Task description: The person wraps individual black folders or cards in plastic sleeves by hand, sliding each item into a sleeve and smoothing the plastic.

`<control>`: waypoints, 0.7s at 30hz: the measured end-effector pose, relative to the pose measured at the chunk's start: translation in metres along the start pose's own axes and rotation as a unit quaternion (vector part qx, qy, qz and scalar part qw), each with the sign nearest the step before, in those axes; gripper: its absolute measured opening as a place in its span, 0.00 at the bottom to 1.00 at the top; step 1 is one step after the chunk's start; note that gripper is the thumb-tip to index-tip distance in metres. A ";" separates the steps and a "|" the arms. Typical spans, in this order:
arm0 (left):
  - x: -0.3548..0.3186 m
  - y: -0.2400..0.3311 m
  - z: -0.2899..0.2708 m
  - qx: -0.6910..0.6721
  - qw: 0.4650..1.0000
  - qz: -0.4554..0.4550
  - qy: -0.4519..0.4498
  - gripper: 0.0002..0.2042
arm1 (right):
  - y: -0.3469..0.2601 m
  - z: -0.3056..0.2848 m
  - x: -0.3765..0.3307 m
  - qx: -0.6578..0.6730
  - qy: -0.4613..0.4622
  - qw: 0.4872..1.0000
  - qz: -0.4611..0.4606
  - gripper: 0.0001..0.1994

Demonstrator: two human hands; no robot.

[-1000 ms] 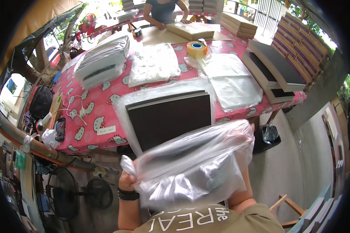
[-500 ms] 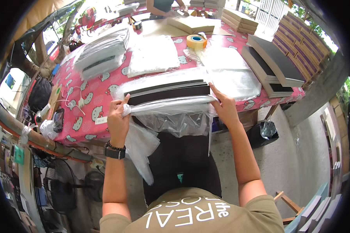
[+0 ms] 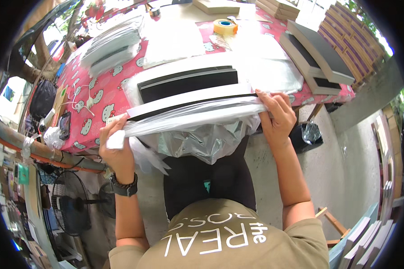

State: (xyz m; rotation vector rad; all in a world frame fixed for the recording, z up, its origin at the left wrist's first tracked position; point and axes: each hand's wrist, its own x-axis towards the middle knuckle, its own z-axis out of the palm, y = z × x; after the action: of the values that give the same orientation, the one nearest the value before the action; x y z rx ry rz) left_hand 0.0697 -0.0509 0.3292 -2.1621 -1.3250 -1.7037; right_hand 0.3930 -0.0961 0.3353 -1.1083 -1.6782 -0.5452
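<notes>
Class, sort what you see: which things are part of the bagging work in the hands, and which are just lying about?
In use:
left hand
right hand
clear plastic bag
flat black board

Lying about:
tape roll
stacked boards
pile of bags
phone

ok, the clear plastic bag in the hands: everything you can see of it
The clear plastic bag is thin, glossy and crinkled, see-through with grey reflections. Its mouth is stretched wide along the near edge of a flat black-and-white board at the table's edge. The left hand pinches one end, the right hand the other. The rest sags loose below, over the person's lap. How far the board is inside cannot be told.
</notes>
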 end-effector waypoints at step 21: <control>-0.169 -0.064 -0.045 -0.484 0.593 -0.584 -0.270 0.08 | 0.017 -0.022 -0.163 0.540 -0.289 0.526 0.590 0.04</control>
State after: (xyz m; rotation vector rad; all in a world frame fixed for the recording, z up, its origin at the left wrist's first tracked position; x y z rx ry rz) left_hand -0.0069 -0.1307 0.1792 -2.5270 -3.0746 -2.7987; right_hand 0.4299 -0.1720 0.1926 -1.1029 -0.8982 1.7022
